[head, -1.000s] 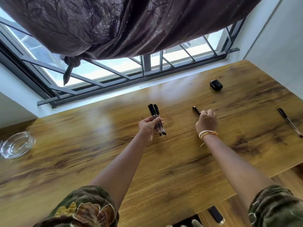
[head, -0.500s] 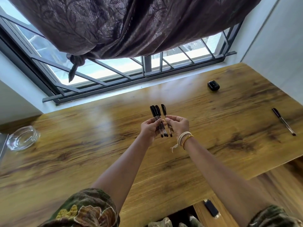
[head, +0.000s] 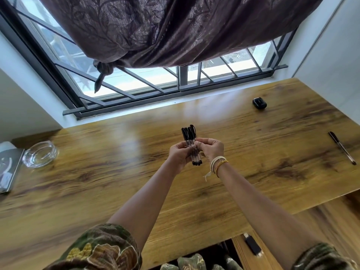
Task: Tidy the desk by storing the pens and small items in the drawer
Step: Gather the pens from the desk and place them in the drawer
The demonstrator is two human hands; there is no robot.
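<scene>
Wooden desk point(head: 97, 191) against white walls point(head: 25, 106). Barred window point(head: 155, 82) behind, bright daylight. Knotted brown curtain point(head: 165, 30) above.

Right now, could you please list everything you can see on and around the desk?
desk: one, wood-grain brown, under the window.
pen bundle: several black-capped clear pens, exact count unclear, held upright above mid-desk.
loose pen: one, black cap, right edge of the desk.
small case: one, black, far right of the desk.
glass dish: one, clear, left side of the desk.
flat object: one, grey, partly cut off at the left edge.
dark stick-like item: one, black, on the lower surface below the desk's near edge.
curtain: one, dark purple, knotted above the window.
window bars: grey, behind the desk.
left hand: grips the bundle.
right hand: fingers pinch the bundle.
</scene>
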